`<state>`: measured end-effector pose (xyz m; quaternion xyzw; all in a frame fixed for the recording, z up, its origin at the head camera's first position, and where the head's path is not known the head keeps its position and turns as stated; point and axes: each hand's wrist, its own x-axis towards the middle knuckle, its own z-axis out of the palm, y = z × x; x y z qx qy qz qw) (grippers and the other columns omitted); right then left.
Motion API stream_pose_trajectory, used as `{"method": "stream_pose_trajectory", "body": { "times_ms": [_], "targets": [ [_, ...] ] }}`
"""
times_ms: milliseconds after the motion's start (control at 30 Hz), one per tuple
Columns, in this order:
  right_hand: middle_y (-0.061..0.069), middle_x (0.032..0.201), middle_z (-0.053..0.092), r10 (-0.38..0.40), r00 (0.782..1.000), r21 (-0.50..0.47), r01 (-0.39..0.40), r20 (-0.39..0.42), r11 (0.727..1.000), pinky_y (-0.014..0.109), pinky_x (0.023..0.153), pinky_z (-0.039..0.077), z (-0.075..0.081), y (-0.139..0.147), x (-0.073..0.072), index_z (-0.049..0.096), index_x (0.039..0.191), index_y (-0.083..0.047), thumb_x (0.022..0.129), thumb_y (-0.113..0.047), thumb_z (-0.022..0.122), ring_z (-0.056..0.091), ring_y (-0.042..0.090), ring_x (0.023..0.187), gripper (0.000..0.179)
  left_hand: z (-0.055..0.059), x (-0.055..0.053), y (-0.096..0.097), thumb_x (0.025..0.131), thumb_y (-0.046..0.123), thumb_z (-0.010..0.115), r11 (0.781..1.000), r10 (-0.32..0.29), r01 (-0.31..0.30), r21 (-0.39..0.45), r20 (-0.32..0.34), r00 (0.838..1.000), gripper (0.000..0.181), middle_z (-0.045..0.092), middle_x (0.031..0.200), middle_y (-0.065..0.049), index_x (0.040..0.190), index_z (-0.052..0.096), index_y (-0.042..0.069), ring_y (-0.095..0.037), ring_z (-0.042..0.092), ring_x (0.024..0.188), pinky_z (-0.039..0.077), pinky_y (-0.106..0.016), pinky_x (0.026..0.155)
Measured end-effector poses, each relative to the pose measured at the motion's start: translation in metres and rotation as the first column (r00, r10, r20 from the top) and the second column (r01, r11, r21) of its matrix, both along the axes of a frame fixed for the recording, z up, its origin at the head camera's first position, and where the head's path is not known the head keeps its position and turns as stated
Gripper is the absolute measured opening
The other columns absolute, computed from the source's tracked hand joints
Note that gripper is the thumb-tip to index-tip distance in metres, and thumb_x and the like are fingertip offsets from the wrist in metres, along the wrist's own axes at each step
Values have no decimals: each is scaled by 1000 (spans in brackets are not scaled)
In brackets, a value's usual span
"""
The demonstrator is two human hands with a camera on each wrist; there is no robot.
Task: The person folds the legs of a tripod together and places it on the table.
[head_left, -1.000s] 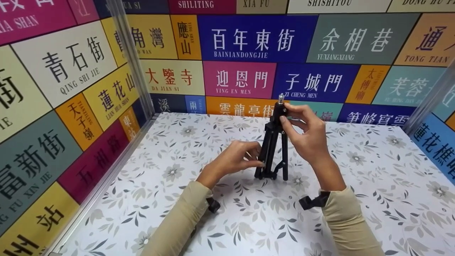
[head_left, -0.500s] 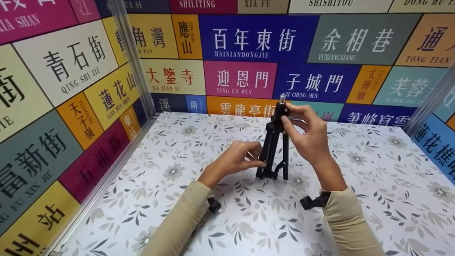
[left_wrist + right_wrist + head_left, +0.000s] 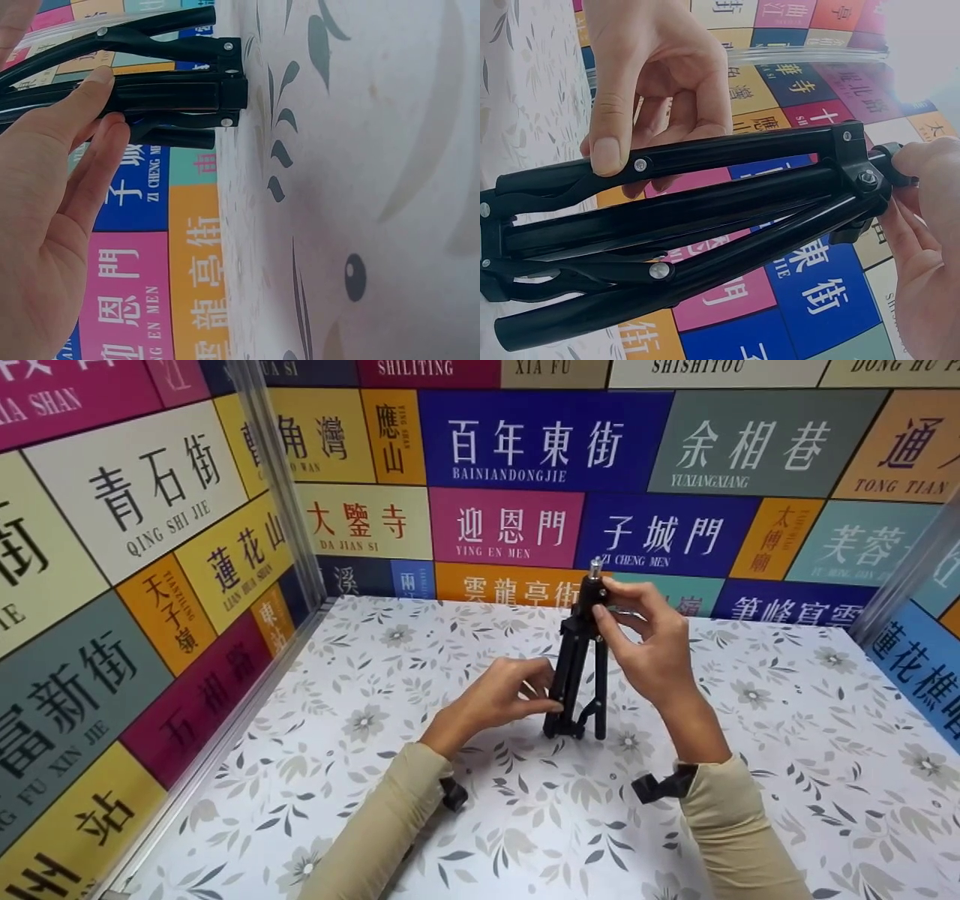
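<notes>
A small black tripod stand (image 3: 576, 671) with a silver stud (image 3: 595, 568) on top stands near the middle of the table, leaning slightly right, its legs only a little apart. My left hand (image 3: 487, 697) pinches one leg low down; in the right wrist view the left thumb (image 3: 609, 156) lies on that leg beside a rivet. Thumb and fingers of my right hand (image 3: 652, 641) pinch the stand near its top, just below the stud. Riveted braces (image 3: 172, 46) join the legs to the centre tube close over the table in the left wrist view.
The table (image 3: 750, 810) has a white cloth with grey leaves and flowers. Panels with coloured street-name blocks (image 3: 544, 439) rise along its back and sides, with a clear strip (image 3: 289, 510) at the left corner. Black straps (image 3: 664, 784) sit at the wrists.
My left hand and the leg it pinches have shifted very slightly right, toward the centre tube. The right hand keeps its hold near the top, almost unmoved.
</notes>
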<state>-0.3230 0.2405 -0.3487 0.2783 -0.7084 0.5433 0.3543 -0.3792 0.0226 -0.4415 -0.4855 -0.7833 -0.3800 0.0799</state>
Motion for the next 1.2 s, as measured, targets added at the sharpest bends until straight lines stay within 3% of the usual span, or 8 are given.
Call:
{"method": "stream_pose_trajectory", "body": {
  "times_ms": [200, 433, 733, 967, 1200],
  "targets": [
    [24, 125, 65, 4, 1000, 10, -4, -4, 1000, 25, 90, 60, 12, -8, 16, 61, 122, 10, 88, 12, 67, 68, 37, 108, 34, -3, -2, 2, 86, 31, 81, 1000, 10, -10, 7, -11, 1000, 28, 74, 89, 5, 98, 64, 13, 0, 68, 78, 60, -14, 70],
    [25, 126, 64, 11, 1000, 4, -11, -28, 1000, 27, 90, 60, 14, -10, 19, 61, 122, 11, 88, 13, 67, 67, 41, 108, 35, -3, -2, 3, 85, 27, 82, 1000, -12, 12, 24, 6, 1000, 26, 75, 89, -2, 96, 63, 12, 0, 68, 79, 63, -24, 73],
    [24, 126, 65, 22, 995, 60, -17, -94, 998, 41, 92, 60, 10, -5, 17, 59, 128, 10, 87, 15, 66, 66, 43, 109, 42, -1, 0, 3, 86, 27, 81, 1000, -1, 0, 5, 44, 999, 27, 72, 85, 5, 93, 63, 8, -1, 68, 76, 61, -18, 71],
    [26, 132, 60, 15, 991, 166, 7, -131, 986, 54, 98, 54, 4, 0, 21, 51, 139, 8, 84, 17, 67, 61, 43, 120, 58, -1, 0, 2, 85, 25, 82, 1000, -10, 8, 20, 84, 996, 25, 73, 86, 5, 93, 64, 10, -2, 69, 77, 62, -20, 71],
    [30, 133, 57, -26, 995, 179, 43, -94, 983, 58, 102, 50, -13, 17, 21, 41, 150, 0, 80, 16, 72, 55, 47, 126, 78, -4, -1, 2, 86, 26, 81, 1000, -20, 18, 21, 88, 996, 29, 73, 87, 6, 95, 65, 4, 0, 69, 77, 63, -23, 73]
  ]
}}
